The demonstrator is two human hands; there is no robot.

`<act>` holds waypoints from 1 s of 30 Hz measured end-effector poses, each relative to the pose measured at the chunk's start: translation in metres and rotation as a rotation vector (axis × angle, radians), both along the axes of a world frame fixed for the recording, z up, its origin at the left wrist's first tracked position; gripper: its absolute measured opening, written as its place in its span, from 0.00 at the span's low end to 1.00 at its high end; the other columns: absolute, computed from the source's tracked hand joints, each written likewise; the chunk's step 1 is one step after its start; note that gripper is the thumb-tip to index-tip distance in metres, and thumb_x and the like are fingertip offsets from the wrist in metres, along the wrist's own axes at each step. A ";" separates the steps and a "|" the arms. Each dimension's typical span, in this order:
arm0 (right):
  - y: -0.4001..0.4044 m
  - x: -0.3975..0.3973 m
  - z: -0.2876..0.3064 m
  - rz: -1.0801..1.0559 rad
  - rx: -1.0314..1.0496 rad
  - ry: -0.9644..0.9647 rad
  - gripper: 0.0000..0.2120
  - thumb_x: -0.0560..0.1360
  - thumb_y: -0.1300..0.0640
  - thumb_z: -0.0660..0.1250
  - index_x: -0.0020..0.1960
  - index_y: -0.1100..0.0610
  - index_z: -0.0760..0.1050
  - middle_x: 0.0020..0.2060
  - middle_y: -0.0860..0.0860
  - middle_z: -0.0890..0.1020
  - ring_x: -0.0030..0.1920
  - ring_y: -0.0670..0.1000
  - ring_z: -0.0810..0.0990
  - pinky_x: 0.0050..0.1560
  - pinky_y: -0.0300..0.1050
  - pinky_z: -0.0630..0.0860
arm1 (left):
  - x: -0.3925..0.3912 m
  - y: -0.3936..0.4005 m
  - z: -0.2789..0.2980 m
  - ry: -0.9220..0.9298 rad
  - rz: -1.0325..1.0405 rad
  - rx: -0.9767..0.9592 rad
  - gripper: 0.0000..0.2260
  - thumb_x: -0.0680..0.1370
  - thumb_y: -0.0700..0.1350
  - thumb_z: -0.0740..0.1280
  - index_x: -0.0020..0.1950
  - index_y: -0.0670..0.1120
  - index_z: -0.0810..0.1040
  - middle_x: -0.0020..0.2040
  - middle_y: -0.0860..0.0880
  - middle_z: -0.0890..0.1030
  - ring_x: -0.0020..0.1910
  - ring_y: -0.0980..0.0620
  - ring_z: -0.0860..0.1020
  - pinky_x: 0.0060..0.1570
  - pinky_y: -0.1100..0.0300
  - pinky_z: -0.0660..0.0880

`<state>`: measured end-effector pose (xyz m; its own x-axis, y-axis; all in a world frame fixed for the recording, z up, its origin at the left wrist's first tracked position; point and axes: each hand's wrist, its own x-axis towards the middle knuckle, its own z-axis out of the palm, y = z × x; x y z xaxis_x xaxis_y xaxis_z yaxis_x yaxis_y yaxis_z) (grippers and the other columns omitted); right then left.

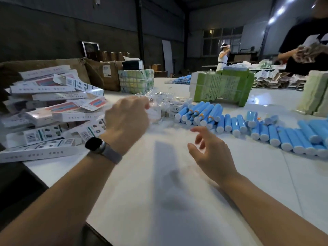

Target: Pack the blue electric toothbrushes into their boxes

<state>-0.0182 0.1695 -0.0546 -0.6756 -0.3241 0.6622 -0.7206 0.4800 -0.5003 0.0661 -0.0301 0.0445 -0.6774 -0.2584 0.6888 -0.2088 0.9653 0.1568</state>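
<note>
"Where did the toothbrushes (236, 124) lie?"

"At two o'clock on the table (177, 183), bases toward the worker for easy grabbing; boxes (53, 110) were heaped at ten."

"And the hands?"

"The left hand (126, 116) reached into clear packets (159, 102), grip hidden; the right hand (210, 148) hovered loose-fingered, empty."

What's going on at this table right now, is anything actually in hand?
A person is at a white table packing blue toothbrushes, which lie in a row on the right. The white boxes are piled on the left. The left hand, a watch on its wrist, reaches into a heap of clear plastic packets; blur hides whether it grips one. The right hand hovers open near the toothbrushes, holding nothing. Another person works at the far right.
</note>
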 end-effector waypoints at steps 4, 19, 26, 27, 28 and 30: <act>-0.007 0.006 0.007 0.023 -0.017 0.242 0.37 0.68 0.49 0.76 0.73 0.49 0.62 0.65 0.49 0.73 0.65 0.54 0.71 0.62 0.50 0.71 | -0.003 0.061 0.005 -0.224 -0.303 0.241 0.11 0.77 0.42 0.64 0.49 0.56 0.82 0.47 0.53 0.78 0.47 0.50 0.76 0.44 0.56 0.74; 0.017 0.012 0.037 0.226 -0.311 -0.113 0.29 0.64 0.45 0.65 0.66 0.42 0.66 0.51 0.42 0.80 0.51 0.45 0.79 0.45 0.36 0.75 | -0.035 0.063 -0.022 -0.207 -1.106 1.058 0.21 0.76 0.66 0.58 0.59 0.59 0.82 0.53 0.54 0.84 0.53 0.52 0.80 0.52 0.44 0.75; 0.021 0.012 0.047 0.494 -0.476 -0.481 0.16 0.73 0.55 0.59 0.51 0.42 0.83 0.44 0.57 0.82 0.43 0.62 0.80 0.42 0.59 0.77 | -0.040 0.079 -0.061 -0.199 -1.246 1.186 0.31 0.71 0.53 0.73 0.70 0.65 0.62 0.66 0.39 0.72 0.61 0.36 0.78 0.59 0.34 0.77; 0.022 0.012 0.046 0.525 -0.482 -0.544 0.16 0.73 0.54 0.59 0.51 0.42 0.83 0.42 0.54 0.82 0.43 0.60 0.80 0.42 0.57 0.77 | -0.042 0.081 -0.066 -0.212 -1.278 1.261 0.29 0.71 0.51 0.74 0.66 0.67 0.64 0.65 0.37 0.73 0.61 0.33 0.78 0.57 0.33 0.78; 0.023 0.010 0.044 0.550 -0.484 -0.592 0.16 0.73 0.53 0.59 0.53 0.42 0.82 0.41 0.51 0.82 0.43 0.57 0.80 0.42 0.54 0.79 | -0.043 0.083 -0.069 -0.210 -1.294 1.309 0.28 0.71 0.49 0.74 0.64 0.69 0.65 0.64 0.37 0.74 0.61 0.32 0.77 0.56 0.32 0.78; 0.024 0.007 0.042 0.549 -0.488 -0.625 0.16 0.74 0.51 0.60 0.59 0.43 0.80 0.45 0.50 0.83 0.46 0.55 0.82 0.46 0.53 0.80 | -0.046 0.084 -0.072 -0.151 -1.284 1.331 0.28 0.72 0.47 0.75 0.61 0.69 0.65 0.61 0.40 0.78 0.59 0.31 0.79 0.54 0.32 0.78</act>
